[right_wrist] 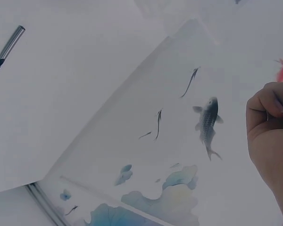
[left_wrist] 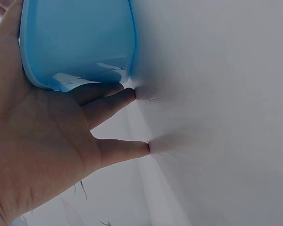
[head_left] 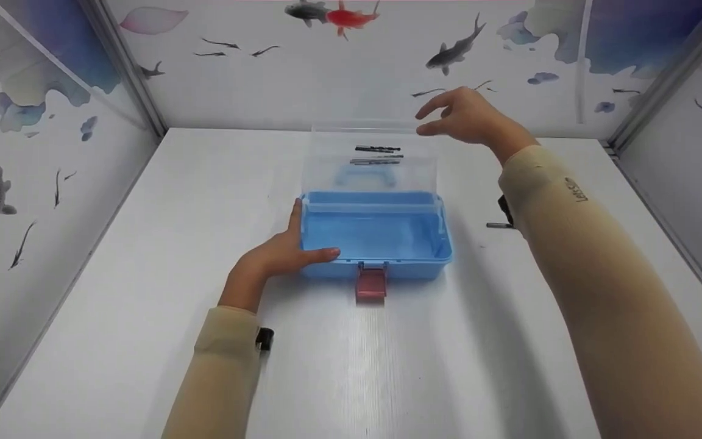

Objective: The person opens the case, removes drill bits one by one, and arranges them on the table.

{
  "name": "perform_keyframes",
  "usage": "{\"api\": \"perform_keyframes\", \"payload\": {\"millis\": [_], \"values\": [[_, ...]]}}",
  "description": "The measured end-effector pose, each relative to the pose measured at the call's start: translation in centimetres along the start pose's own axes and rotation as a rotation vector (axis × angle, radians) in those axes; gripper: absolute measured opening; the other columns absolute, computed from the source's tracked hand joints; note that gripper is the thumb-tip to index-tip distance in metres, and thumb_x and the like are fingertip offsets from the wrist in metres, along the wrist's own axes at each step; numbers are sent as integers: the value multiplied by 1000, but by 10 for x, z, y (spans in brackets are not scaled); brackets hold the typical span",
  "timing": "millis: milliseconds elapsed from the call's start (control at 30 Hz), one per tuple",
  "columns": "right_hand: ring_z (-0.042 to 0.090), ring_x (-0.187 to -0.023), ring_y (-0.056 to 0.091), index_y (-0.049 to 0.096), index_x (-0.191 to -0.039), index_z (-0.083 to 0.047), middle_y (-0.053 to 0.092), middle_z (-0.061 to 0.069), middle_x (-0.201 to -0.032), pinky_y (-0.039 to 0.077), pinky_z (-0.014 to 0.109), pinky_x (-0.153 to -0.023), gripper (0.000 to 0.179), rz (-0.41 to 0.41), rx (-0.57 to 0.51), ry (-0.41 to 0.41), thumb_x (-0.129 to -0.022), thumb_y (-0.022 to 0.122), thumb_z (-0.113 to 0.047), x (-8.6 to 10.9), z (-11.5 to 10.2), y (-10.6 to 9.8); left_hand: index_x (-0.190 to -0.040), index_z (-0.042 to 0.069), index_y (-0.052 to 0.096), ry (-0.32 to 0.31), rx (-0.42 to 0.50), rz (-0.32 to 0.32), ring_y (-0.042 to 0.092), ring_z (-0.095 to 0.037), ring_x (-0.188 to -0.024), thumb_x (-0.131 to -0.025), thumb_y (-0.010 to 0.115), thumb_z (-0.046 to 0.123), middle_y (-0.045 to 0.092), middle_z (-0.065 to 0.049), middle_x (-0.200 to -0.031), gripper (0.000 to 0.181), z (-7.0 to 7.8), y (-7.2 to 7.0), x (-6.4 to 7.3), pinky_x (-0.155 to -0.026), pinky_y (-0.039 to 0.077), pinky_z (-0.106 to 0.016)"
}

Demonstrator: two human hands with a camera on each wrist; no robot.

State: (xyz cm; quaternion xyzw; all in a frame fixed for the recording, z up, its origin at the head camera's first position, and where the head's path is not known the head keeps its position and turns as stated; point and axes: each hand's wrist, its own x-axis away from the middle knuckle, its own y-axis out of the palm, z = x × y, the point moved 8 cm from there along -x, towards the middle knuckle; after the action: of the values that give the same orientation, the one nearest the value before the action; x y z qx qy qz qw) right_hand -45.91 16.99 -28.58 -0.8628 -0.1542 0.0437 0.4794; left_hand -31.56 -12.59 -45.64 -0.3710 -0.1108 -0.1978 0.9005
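A light blue plastic box point(head_left: 375, 269) stands with its clear lid point(head_left: 326, 146) raised at the back; the inside shows only bare blue walls and floor. My left hand point(head_left: 281, 250) is spread at its left front corner, thumb over the front rim and index finger along the left side. In the left wrist view, straight fingers of that hand point(left_wrist: 47, 141) reach past the box point(left_wrist: 80, 42). By the lid's top right corner hovers my right hand point(head_left: 467, 116), fingers bent and thumb apart from them; nothing shows between them. A pink latch point(head_left: 371, 285) hangs down in front.
Several dark drill bits point(head_left: 378, 149) and thin metal bits point(head_left: 376, 161) show through the clear lid. Another metal bit point(head_left: 498, 225) lies right of the box, partly hidden by the right sleeve. Fish-patterned panels point(head_left: 235, 79) enclose the white table point(head_left: 205, 201).
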Motion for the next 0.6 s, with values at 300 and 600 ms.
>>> {"api": "perform_keyframes", "payload": {"millis": [300, 600], "values": [[36, -138, 55, 73, -137, -14, 59, 14, -154, 47, 57, -116, 39, -117, 29, -12, -101, 74, -29, -23, -1, 36, -167, 24, -28, 8, 19, -5, 25, -41, -164, -88, 74, 69, 12, -16, -180, 137, 1, 3, -2, -130, 27, -62], [38, -145, 53, 75, -134, -9, 56, 16, -158, 46, 56, -119, 34, -169, 51, -4, -103, 71, -24, -33, -2, 60, -166, 25, -29, -2, 22, -3, 22, -39, -165, -89, 74, 67, 8, -15, -181, 136, 0, 2, -1, -131, 27, -61]]}}
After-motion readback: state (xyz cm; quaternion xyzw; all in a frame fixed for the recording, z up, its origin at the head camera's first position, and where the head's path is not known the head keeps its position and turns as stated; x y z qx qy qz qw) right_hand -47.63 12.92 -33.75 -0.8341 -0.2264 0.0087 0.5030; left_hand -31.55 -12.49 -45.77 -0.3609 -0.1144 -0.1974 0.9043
